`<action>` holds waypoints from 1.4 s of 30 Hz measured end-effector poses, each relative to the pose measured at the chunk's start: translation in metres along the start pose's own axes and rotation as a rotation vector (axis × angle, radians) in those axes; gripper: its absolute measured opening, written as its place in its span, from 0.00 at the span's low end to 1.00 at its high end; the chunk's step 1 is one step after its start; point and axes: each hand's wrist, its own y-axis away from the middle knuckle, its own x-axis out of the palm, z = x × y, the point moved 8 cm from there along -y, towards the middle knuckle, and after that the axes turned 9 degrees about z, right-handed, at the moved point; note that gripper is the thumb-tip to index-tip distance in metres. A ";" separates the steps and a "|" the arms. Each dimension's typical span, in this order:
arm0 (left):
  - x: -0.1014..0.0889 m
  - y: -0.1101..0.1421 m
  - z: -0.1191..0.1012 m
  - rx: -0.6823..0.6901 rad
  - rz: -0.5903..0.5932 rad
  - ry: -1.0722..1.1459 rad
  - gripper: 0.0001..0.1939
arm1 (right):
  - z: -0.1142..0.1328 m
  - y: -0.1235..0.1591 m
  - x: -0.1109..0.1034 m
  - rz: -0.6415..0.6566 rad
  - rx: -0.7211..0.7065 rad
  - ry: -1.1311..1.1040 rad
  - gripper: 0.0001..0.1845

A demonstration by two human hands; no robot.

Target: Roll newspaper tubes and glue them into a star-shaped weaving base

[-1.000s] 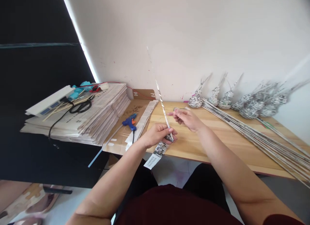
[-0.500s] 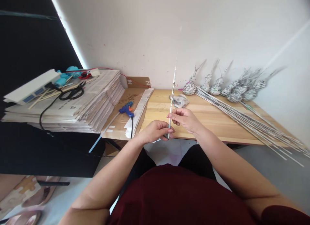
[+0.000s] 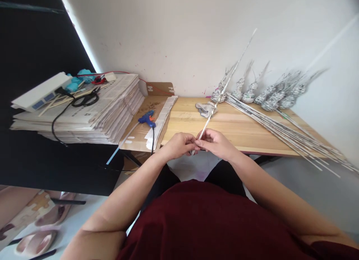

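Note:
A long, thin rolled newspaper tube [image 3: 235, 74] slants up and to the right from my hands, in front of the wall. My left hand [image 3: 181, 145] is closed around its lower end, and a small grey-white bit of paper peeks out below the fingers. Close beside it, my right hand [image 3: 214, 141] pinches the tube just above, fingertips meeting those of the left. Most of the lower end is hidden by the fingers. Both hands are held at the front edge of the wooden table [image 3: 182, 121].
Several woven newspaper gourd shapes [image 3: 248, 96] stand along the wall, with a bundle of paper tubes [image 3: 269, 127] before them. A crumpled grey cloth [image 3: 203, 109] lies mid-table. Leftward are a blue glue gun [image 3: 147, 119], paper strips [image 3: 162, 121], a newspaper stack [image 3: 92, 121] and a power strip [image 3: 42, 92].
The paper tube has tipped from nearly upright to leaning right. My right hand has come down against my left hand. The view has shifted slightly.

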 end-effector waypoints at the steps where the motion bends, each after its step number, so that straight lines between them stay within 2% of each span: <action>1: 0.002 -0.001 0.000 0.003 -0.008 -0.008 0.11 | -0.006 0.003 0.001 -0.003 0.019 -0.003 0.17; 8: 0.012 0.002 -0.011 0.035 -0.054 -0.291 0.16 | -0.032 0.023 -0.001 -0.142 0.073 -0.129 0.17; 10: 0.007 0.002 -0.013 0.032 -0.048 -0.381 0.14 | -0.036 0.027 -0.004 -0.204 0.068 -0.182 0.18; 12: -0.008 0.004 -0.010 0.006 -0.082 -0.468 0.11 | -0.041 0.030 -0.010 -0.285 0.072 -0.239 0.19; 14: -0.034 0.011 -0.008 -0.030 -0.211 -0.574 0.10 | -0.047 0.033 -0.017 -0.370 0.079 -0.299 0.19; 17: -0.074 0.043 -0.020 -0.012 -0.600 -0.751 0.11 | -0.055 0.035 -0.025 -0.466 0.093 -0.382 0.18; 19: -0.080 0.069 -0.032 0.094 -0.810 -0.782 0.14 | -0.059 0.034 -0.028 -0.505 0.094 -0.424 0.16; 20: -0.077 0.077 -0.033 0.127 -0.847 -0.743 0.15 | -0.059 0.034 -0.029 -0.518 0.090 -0.442 0.16; 22: -0.061 0.079 -0.018 0.110 -0.798 -0.518 0.16 | -0.060 0.031 -0.028 -0.534 0.078 -0.473 0.15; 23: -0.047 0.071 -0.002 0.054 -0.688 -0.329 0.17 | -0.060 0.030 -0.026 -0.536 0.073 -0.486 0.15; 25: -0.007 0.050 0.035 -0.084 -0.440 0.120 0.19 | -0.059 0.027 -0.020 -0.533 0.063 -0.502 0.15; 26: 0.010 0.042 0.047 -0.104 -0.393 0.307 0.19 | -0.059 0.027 -0.017 -0.534 0.057 -0.507 0.15; 28: 0.035 0.028 0.063 -0.093 -0.368 0.640 0.19 | -0.058 0.027 -0.009 -0.531 0.042 -0.512 0.15; 30: 0.049 0.017 0.069 -0.046 -0.355 0.843 0.18 | -0.058 0.029 -0.001 -0.528 0.024 -0.518 0.16; 36: 0.055 0.007 0.072 0.030 -0.434 1.073 0.12 | -0.064 0.034 0.013 -0.492 0.031 -0.562 0.16; 42: 0.050 0.010 0.077 0.051 -0.476 1.054 0.12 | -0.076 0.040 0.016 -0.421 0.120 -0.630 0.17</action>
